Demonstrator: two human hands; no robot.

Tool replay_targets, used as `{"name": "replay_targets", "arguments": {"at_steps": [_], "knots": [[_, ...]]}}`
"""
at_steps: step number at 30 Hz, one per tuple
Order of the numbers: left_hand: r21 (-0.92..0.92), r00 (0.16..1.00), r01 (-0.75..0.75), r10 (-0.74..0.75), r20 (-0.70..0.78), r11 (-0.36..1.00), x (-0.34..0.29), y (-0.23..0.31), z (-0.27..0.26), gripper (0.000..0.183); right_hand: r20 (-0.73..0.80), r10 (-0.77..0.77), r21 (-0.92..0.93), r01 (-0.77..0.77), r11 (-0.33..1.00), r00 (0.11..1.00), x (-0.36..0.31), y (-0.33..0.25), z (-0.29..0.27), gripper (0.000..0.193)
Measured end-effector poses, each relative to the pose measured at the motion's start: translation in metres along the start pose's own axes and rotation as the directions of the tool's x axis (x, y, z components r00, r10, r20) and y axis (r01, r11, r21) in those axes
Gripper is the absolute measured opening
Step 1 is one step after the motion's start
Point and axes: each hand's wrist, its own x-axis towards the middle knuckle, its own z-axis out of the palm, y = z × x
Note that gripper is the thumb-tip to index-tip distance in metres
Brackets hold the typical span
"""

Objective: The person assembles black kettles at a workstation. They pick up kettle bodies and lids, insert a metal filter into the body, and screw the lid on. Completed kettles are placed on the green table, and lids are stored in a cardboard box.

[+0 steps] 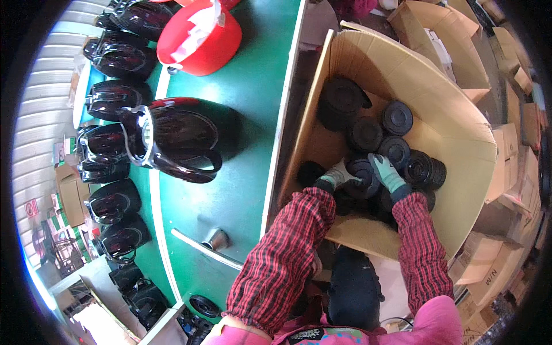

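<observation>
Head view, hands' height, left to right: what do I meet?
Row of black jugs, larger dark jug, left hand, black part, right hand, ribbed black parts, open carton's right wall, tan box.

place: factory workshop, by the look | green bench [247,192]: row of matching dark jugs [106,142], red tub [215,49] | beside bench: open carton [463,152] of round black parts [397,118] | right: many brown boxes [483,253] | left: ribbed pale wall [43,112]
</observation>
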Motion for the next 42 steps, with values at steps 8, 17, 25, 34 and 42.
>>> {"name": "replay_targets", "arguments": {"at_steps": [8, 17, 25, 34, 42], "knots": [[-0.25, 0.987, -0.083, 0.115, 0.114, 0.965, 0.042, -0.07, 0.016, 0.093, 0.355, -0.14, 0.931, -0.336, 0.144, 0.924, 0.03, -0.008, -0.054, 0.034], [-0.335, 0.97, -0.206, 0.237, 0.053, 0.919, 0.006, -0.028, 0.01, 0.109, 0.278, -0.279, 0.802, -0.062, 0.594, 0.919, 0.029, -0.026, -0.048, 0.035], [-0.406, 0.937, -0.051, 0.185, 0.297, 0.912, -0.032, -0.002, -0.066, 0.106, 0.245, -0.315, 0.767, 0.015, 0.641, 0.917, 0.035, -0.029, -0.051, 0.036], [-0.32, 0.992, -0.087, 0.111, 0.057, 0.943, 0.039, -0.077, 0.006, 0.135, 0.116, -0.438, 0.694, 0.243, 0.678, 0.891, 0.026, -0.057, -0.049, 0.036], [-0.159, 0.987, 0.112, -0.129, -0.099, 0.981, -0.008, -0.022, 0.005, 0.159, -0.156, -0.636, 0.628, 0.573, 0.527, 0.755, 0.015, -0.064, -0.061, 0.044]]}}
